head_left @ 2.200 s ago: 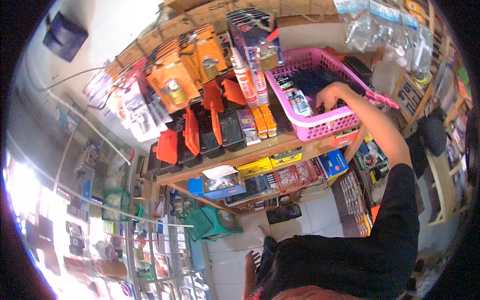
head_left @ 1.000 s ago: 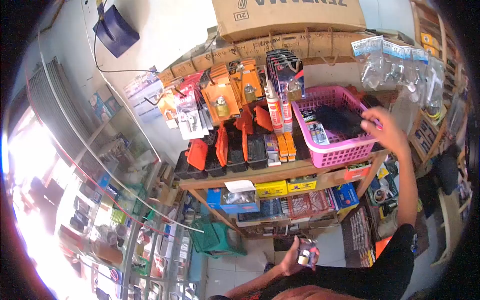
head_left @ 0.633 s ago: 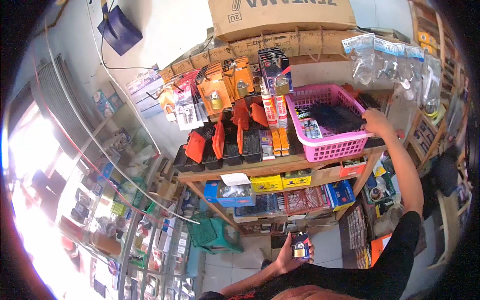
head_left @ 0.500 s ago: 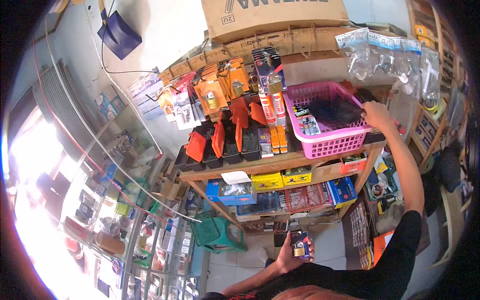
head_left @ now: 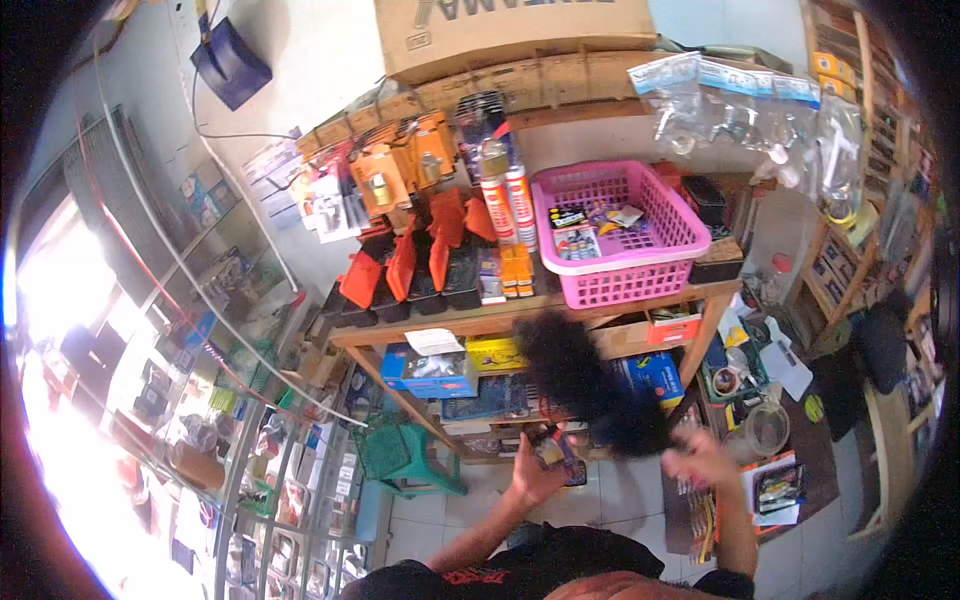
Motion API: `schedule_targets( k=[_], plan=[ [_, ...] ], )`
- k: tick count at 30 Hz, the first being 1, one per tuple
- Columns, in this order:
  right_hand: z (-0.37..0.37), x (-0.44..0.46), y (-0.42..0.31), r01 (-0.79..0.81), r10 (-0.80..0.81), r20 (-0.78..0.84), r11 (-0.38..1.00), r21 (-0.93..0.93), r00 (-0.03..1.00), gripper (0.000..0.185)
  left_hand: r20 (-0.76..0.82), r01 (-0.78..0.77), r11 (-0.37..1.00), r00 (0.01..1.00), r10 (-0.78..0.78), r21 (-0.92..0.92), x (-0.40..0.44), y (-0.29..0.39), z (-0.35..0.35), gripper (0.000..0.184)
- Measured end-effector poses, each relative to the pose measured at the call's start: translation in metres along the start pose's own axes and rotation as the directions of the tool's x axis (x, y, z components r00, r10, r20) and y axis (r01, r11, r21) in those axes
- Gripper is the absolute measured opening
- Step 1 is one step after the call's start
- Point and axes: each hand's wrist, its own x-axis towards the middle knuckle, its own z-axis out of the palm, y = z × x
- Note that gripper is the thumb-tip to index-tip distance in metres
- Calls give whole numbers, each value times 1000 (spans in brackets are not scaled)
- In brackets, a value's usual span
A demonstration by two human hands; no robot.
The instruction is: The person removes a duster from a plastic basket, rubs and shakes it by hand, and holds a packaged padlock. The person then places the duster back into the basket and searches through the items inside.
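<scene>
In my left hand [head_left: 536,480] is a padlock on a dark card [head_left: 552,452], held low in front of my body with the fingers closed round it. My right hand [head_left: 703,462], smeared by motion, is closed at the near end of a black fluffy duster [head_left: 600,385]. Its handle is hidden. The duster slants up and left across the front of the wooden shelf, hiding part of the boxes there, and its far end is close to the padlock card. On the shelf top stands a pink plastic basket [head_left: 630,280] with small packets inside.
Orange-lidded black bins [head_left: 400,265], white-and-red tubes [head_left: 510,210] and carded padlocks [head_left: 380,185] crowd the wooden shelf [head_left: 440,325]. Clear packets [head_left: 720,110] hang at upper right. A green stool [head_left: 410,460] stands below. Glass display cases [head_left: 250,470] line the left side.
My right hand has brought the duster out of the pink basket, down and left in front of the shelf. My left hand has shifted left and tilted the padlock card.
</scene>
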Motion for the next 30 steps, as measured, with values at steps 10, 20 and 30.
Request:
schedule_targets(
  k=[10, 20, 30],
  plan=[
    [80, -55, 145, 147, -168, -349, 985, -86, 922, 32, 33, -121, 963, 993, 117, 241, 46, -12, 101, 64],
    [45, -114, 119, -150, 127, -456, 989, -15, 881, 33, 55, -55, 943, 998, 39, 327, 62, -63, 90, 49],
    [20, -114, 120, -171, 105, -387, 975, -140, 916, 32, 192, -69, 898, 981, -17, 434, 62, -73, 57, 58]
  ],
)
